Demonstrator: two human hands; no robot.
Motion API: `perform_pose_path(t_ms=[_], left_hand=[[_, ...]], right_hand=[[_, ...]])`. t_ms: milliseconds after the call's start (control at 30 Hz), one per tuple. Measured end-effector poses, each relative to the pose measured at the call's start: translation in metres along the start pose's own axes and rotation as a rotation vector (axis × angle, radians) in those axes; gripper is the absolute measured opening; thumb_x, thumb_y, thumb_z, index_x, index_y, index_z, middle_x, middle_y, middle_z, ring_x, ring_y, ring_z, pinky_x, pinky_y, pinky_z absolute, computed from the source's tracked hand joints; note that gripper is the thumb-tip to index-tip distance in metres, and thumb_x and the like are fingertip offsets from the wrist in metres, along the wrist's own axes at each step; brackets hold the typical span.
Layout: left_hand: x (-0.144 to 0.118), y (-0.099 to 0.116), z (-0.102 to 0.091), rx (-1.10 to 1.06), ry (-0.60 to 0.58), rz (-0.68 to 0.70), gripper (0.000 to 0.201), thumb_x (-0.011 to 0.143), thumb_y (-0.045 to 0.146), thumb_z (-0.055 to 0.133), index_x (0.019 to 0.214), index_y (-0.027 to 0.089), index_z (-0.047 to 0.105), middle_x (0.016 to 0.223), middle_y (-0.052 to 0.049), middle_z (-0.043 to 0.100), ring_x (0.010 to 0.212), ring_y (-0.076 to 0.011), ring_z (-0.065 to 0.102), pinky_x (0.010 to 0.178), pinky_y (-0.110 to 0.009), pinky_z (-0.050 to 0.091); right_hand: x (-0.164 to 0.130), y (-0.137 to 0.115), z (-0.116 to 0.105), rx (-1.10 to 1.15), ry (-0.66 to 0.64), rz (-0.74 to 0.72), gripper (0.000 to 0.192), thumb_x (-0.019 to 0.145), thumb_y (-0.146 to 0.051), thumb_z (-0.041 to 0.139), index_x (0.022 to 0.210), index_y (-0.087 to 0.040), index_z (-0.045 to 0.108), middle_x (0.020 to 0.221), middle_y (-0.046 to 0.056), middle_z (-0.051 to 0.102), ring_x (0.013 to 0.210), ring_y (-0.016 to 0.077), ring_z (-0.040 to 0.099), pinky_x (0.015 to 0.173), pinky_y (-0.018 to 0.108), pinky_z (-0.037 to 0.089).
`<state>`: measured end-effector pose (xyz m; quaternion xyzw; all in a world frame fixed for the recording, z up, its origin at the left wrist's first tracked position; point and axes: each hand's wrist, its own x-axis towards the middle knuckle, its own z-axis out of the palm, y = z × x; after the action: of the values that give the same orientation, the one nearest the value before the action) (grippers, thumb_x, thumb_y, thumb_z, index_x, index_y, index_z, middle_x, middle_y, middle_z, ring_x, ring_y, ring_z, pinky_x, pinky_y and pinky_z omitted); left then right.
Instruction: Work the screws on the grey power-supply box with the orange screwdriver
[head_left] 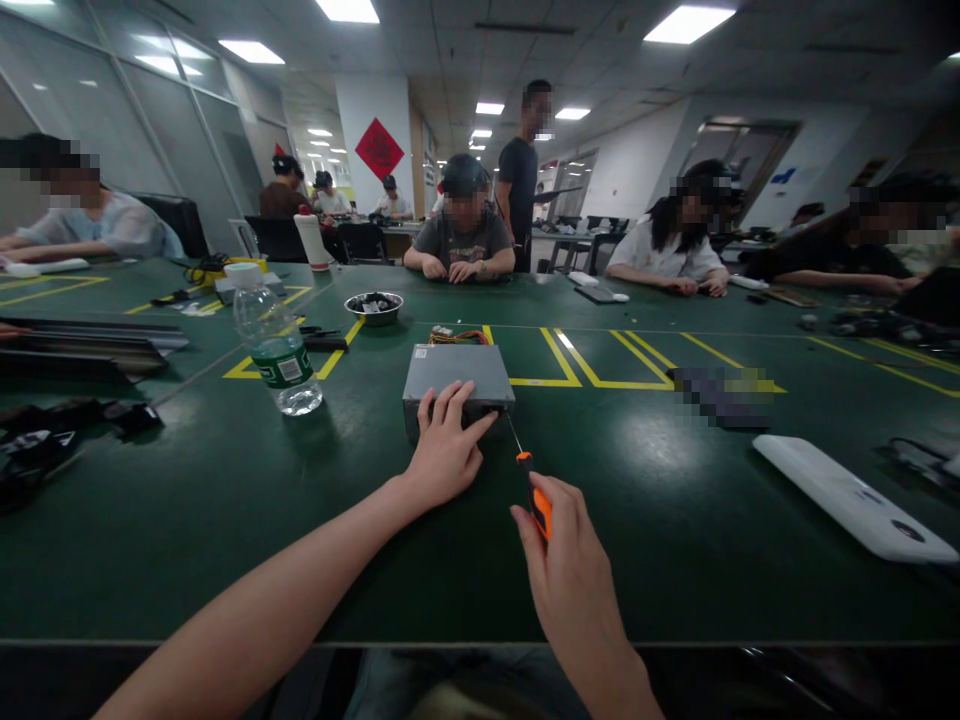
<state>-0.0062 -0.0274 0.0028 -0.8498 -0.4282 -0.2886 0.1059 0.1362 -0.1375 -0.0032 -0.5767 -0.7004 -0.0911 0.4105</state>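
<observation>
A grey metal computer power supply (456,368) sits on the green table before me, its bundle of coloured wires (459,336) at the far side. My left hand (448,447) rests against its near face with fingers spread, fingertips over the top edge and the index finger stretched toward the near right corner. In my right hand (568,555) is a screwdriver with an orange and black handle (540,507). Its thin shaft points up to that same corner of the power supply; whether the tip sits in a screw is too small to tell.
Left of the power supply stands a water bottle (279,350), with a metal bowl (373,308) of small dark parts beyond. A white oblong device (855,497) lies at right. Yellow tape (551,382) marks the table. Several people sit around it; one person (517,175) stands behind.
</observation>
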Motion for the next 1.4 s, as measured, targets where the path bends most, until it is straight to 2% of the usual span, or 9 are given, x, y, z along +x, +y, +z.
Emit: perform_pose_path(t_ms=[133,267,433,700,833,1000,1133,1300,1400], left_hand=[[0.000,0.000,0.000,-0.008,0.000,0.006,0.047,0.071,0.014,0.053,0.116,0.025,0.056,0.140,-0.011,0.029,0.130,-0.0320,0.020,0.104,-0.055,0.012],[0.000,-0.001,0.000,-0.002,-0.003,0.007,0.048,0.071,0.013,0.053,0.117,0.025,0.056,0.139,-0.012,0.029,0.130,-0.0314,0.020,0.104,-0.054,0.011],[0.000,0.000,0.002,0.011,-0.005,0.010,0.048,0.071,0.014,0.054,0.118,0.025,0.055,0.139,-0.012,0.028,0.130,-0.0317,0.020,0.104,-0.055,0.012],[0.000,0.004,-0.004,0.050,-0.038,0.016,0.044,0.076,0.021,0.053,0.120,0.024,0.053,0.142,-0.012,0.027,0.131,-0.0337,0.019,0.104,-0.055,0.013],[-0.001,0.004,-0.004,0.088,-0.068,0.043,0.047,0.077,0.023,0.053,0.123,0.030,0.049,0.143,-0.011,0.025,0.131,-0.0354,0.019,0.102,-0.058,0.013],[0.000,0.006,-0.004,0.124,-0.077,0.054,0.052,0.078,0.024,0.053,0.128,0.033,0.043,0.142,-0.011,0.026,0.130,-0.0368,0.019,0.101,-0.059,0.013],[0.001,0.008,-0.003,0.154,-0.073,0.053,0.050,0.079,0.025,0.052,0.128,0.032,0.044,0.142,-0.012,0.026,0.130,-0.0368,0.020,0.101,-0.059,0.013],[0.000,0.009,-0.002,0.193,-0.072,0.050,0.052,0.078,0.023,0.053,0.128,0.032,0.043,0.142,-0.012,0.027,0.131,-0.0360,0.020,0.101,-0.059,0.014],[0.000,0.009,-0.002,0.208,-0.071,0.047,0.052,0.078,0.022,0.053,0.128,0.032,0.043,0.141,-0.011,0.029,0.131,-0.0354,0.020,0.102,-0.059,0.014]], right_hand=[[0.000,-0.003,0.004,-0.021,0.008,-0.006,0.028,0.089,-0.019,0.035,0.116,-0.013,0.042,0.106,0.015,0.053,0.098,0.0223,0.056,0.073,0.037,0.054],[0.001,-0.003,0.004,-0.092,0.061,-0.066,0.024,0.088,-0.017,0.039,0.108,-0.012,0.053,0.104,0.015,0.054,0.096,0.0219,0.055,0.077,0.038,0.051],[0.004,0.001,0.000,-0.112,0.116,-0.075,0.023,0.087,-0.020,0.046,0.107,-0.015,0.056,0.095,0.010,0.060,0.088,0.0170,0.059,0.077,0.030,0.049],[0.002,0.007,0.002,-0.051,-0.021,0.090,0.031,0.089,-0.041,0.038,0.101,-0.015,0.050,0.083,0.008,0.064,0.068,0.0166,0.065,0.054,0.026,0.051],[0.005,0.005,0.003,-0.090,0.004,0.074,0.029,0.090,-0.038,0.034,0.097,-0.015,0.050,0.090,0.012,0.058,0.077,0.0193,0.063,0.057,0.029,0.052],[0.008,0.010,-0.001,-0.122,0.004,0.100,0.031,0.092,-0.037,0.030,0.093,-0.015,0.052,0.082,0.009,0.059,0.066,0.0165,0.062,0.048,0.024,0.047],[0.007,0.015,0.001,-0.121,-0.079,0.169,0.038,0.093,-0.038,0.022,0.091,-0.014,0.051,0.073,0.008,0.064,0.057,0.0176,0.063,0.043,0.025,0.042],[0.009,0.015,0.004,-0.067,-0.115,0.193,0.031,0.090,-0.043,0.032,0.091,-0.016,0.047,0.078,0.009,0.063,0.057,0.0180,0.063,0.043,0.026,0.043],[0.012,0.014,0.004,-0.082,-0.148,0.190,0.026,0.091,-0.036,0.031,0.085,-0.018,0.048,0.077,0.007,0.062,0.055,0.0165,0.062,0.043,0.025,0.040]])
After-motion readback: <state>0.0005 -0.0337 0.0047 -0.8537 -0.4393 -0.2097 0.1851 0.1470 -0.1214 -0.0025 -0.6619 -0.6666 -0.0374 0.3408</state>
